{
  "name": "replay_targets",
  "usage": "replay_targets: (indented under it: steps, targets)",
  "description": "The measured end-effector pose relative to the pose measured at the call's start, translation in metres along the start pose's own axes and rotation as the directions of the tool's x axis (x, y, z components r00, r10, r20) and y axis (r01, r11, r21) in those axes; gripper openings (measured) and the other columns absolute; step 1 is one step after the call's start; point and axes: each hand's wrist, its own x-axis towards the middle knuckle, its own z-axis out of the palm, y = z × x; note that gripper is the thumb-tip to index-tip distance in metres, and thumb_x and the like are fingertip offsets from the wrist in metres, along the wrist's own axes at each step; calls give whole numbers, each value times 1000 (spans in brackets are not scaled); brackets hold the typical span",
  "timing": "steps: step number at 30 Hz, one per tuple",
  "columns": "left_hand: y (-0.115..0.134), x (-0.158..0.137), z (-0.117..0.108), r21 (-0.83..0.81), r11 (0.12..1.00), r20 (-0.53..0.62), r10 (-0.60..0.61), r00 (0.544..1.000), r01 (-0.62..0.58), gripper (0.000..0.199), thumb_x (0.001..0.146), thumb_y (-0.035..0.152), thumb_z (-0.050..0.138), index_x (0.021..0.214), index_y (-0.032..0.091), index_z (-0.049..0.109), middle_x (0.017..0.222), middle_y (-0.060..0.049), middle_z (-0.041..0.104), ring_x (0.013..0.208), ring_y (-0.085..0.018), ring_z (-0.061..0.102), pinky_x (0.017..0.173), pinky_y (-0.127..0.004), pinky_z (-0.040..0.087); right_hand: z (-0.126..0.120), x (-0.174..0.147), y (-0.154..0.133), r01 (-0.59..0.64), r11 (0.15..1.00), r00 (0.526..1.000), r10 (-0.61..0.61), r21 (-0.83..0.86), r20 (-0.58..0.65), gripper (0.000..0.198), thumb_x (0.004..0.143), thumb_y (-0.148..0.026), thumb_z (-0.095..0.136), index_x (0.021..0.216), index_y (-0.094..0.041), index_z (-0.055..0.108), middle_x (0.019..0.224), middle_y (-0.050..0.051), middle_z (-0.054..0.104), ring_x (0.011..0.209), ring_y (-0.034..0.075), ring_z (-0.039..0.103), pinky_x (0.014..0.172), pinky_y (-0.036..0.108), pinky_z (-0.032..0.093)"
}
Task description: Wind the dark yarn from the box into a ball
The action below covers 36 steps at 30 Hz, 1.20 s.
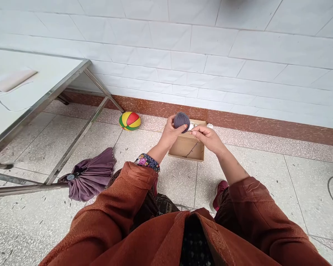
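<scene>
speckled grey floor tiles point(266, 177) met a white tiled wall point(211, 55). a cardboard box point(187, 147) sat near the wall's foot, a striped ball point(130, 120) and folded purple umbrella point(91, 173) leftward. your left hand point(170, 135) cupped the grey yarn ball point(181, 120) above the box; your right hand point(208, 137) pinched its strand.

No legible text, label, brand, number or sign appears anywhere in the view. The cardboard box point(186, 147) and the striped ball point(130, 120) bear no readable markings.
</scene>
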Motion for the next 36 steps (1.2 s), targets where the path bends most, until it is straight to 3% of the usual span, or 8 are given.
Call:
replay_targets:
  steps: [5, 9, 13, 15, 20, 29, 32, 36]
  targets:
    - [1, -6, -2, 229, 971, 243, -121, 962, 65, 49, 63, 25, 83, 108, 21, 67, 111, -9, 66, 112, -30, 59, 102, -48, 44, -7, 4, 2, 89, 983, 982, -113, -159, -151, 31, 91, -53, 61, 83, -24, 68, 85, 5, 65, 82, 21, 57, 80, 37, 44]
    - [12, -16, -1, 85, 962, 507, -267, 820, 261, 51, 68, 30, 81, 117, 23, 67, 111, -11, 67, 110, -33, 63, 95, -52, 49, -13, 7, 14, 76, 973, 968, -125, -218, -219, 31, 92, -53, 60, 80, -25, 66, 83, 5, 65, 83, 23, 56, 81, 38, 44]
    - [23, -21, 0, -119, 881, 611, -299, 733, 459, 56, 74, 44, 75, 126, 31, 61, 125, -11, 63, 110, -34, 65, 86, -50, 56, -14, 5, 25, 31, 982, 968, -75, -184, -238, 32, 93, -52, 57, 80, -24, 64, 80, 3, 61, 76, 20, 55, 73, 34, 44]
    - [25, -21, -1, -197, 853, 596, -287, 749, 483, 62, 71, 47, 76, 128, 30, 59, 125, -11, 64, 109, -35, 66, 80, -46, 58, -12, 4, 27, 8, 989, 973, -42, -149, -228, 32, 94, -51, 55, 81, -23, 62, 75, 2, 57, 68, 18, 51, 67, 32, 42]
    - [20, -16, -3, -331, 870, 439, -201, 876, 366, 63, 69, 46, 80, 123, 21, 59, 119, -14, 67, 118, -37, 62, 85, -46, 58, -7, 1, 24, 4, 994, 983, -24, -112, -184, 29, 94, -49, 56, 84, -23, 62, 75, 1, 55, 66, 16, 50, 65, 30, 41]
    - [21, -7, -1, -363, 909, 252, -115, 961, 203, 63, 66, 45, 85, 120, 24, 58, 119, -9, 65, 123, -30, 58, 99, -45, 50, 0, 1, 23, -12, 999, 999, 10, -49, -47, 32, 93, -52, 58, 81, -23, 60, 70, -1, 54, 64, 15, 51, 64, 29, 43]
    - [14, 1, -2, -296, 951, 94, -67, 993, 92, 62, 66, 40, 85, 119, 25, 57, 121, -7, 63, 119, -26, 59, 98, -41, 49, 1, -2, 19, 26, 997, 999, -25, -72, 24, 31, 95, -50, 56, 80, -23, 59, 72, -1, 54, 63, 14, 50, 64, 29, 43]
    - [3, 5, -4, 36, 999, -27, 16, 1000, -15, 66, 62, 36, 88, 119, 24, 57, 121, -7, 62, 111, -24, 59, 97, -39, 47, 2, -3, 10, 54, 993, 996, -46, -101, 77, 32, 95, -50, 55, 81, -23, 61, 74, 0, 55, 65, 15, 50, 65, 30, 42]
